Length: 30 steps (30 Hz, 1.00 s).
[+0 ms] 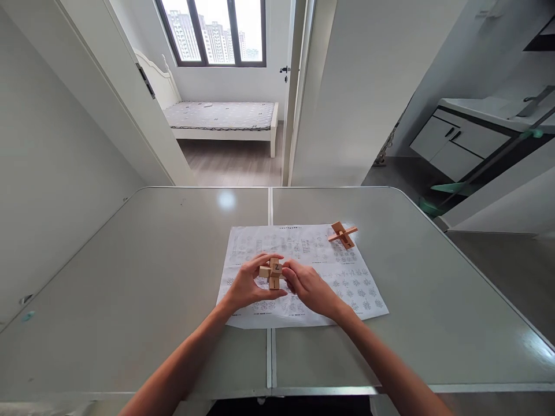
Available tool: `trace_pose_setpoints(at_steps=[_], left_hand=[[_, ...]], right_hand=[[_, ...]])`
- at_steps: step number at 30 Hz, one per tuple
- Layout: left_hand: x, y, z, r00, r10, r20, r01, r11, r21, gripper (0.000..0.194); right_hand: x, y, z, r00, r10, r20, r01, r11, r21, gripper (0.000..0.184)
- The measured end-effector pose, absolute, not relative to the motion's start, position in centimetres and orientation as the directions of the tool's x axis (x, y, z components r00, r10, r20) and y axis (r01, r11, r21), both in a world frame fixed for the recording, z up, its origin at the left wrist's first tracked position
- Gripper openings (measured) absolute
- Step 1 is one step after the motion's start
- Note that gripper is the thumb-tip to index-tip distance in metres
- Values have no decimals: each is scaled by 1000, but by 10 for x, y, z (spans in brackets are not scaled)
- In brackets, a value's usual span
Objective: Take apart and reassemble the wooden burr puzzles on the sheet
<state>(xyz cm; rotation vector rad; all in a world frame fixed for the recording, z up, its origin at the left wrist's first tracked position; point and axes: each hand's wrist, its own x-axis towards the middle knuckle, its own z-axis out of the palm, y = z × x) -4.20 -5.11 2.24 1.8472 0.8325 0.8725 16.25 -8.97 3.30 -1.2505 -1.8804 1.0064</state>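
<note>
Between my two hands is a wooden interlocking puzzle (274, 274) made of crossed blocks, with dark letters on its faces. My left hand (249, 283) clasps it from the left, thumb under the lower end and fingers over the top. My right hand (306, 284) pinches the puzzle's right side with bent fingers; its fingertips partly hide that end. Both hands are above a printed paper sheet (347, 268) covered with small diagrams. At the sheet's upper right corner lies a second wooden cross-shaped puzzle (343, 234), touched by neither hand.
The sheet lies across the seam (271, 358) of a grey table (173, 260) with metal edging. Beyond the far edge are an open doorway, a bed (225, 115) and a window (217, 32). A sink cabinet (468, 136) stands at the right.
</note>
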Motion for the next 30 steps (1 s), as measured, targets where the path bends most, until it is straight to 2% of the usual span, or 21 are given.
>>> trace_pose_setpoints(at_steps=[3,5,9,12,14,16,19,22,26,28,30], left_hand=[[-43,-50,24,558,787,264,181,-426,887,62],[-44,-51,26,584,756,295,181,-476,861,59],[-43,-52,29,639,708,299,209,-534,819,61],[-41,-52,25,648,720,248,253,-511,821,76],[-41,-52,20,625,743,241,278,-499,821,84],[-42,-52,15,591,762,265,305,-515,801,75],[-43,-53,11,564,764,313,372,-573,730,52],[-40,-54,13,601,731,324,415,-631,656,39],[-34,-77,32,660,686,305,435,-681,589,30],[-37,-106,44,680,686,257,412,-648,641,26],[-52,-147,47,694,709,127,324,-465,824,20]], right_hand=[[161,-94,35,-365,931,-7,237,86,-968,46],[161,-98,38,-412,910,-53,116,-5,-993,49],[165,-104,41,-475,872,-118,58,-102,-993,52],[174,-104,35,-356,929,-98,140,-51,-989,55],[186,-102,27,-202,977,-67,273,-9,-962,57],[201,-100,18,4,1000,-27,449,-26,-893,57],[226,-99,7,250,967,55,631,-119,-767,54],[242,-101,3,443,892,94,696,-275,-663,47],[251,-105,2,559,823,100,724,-426,-543,44],[254,-107,1,563,822,82,724,-444,-527,46],[257,-110,0,547,836,46,719,-442,-536,50]])
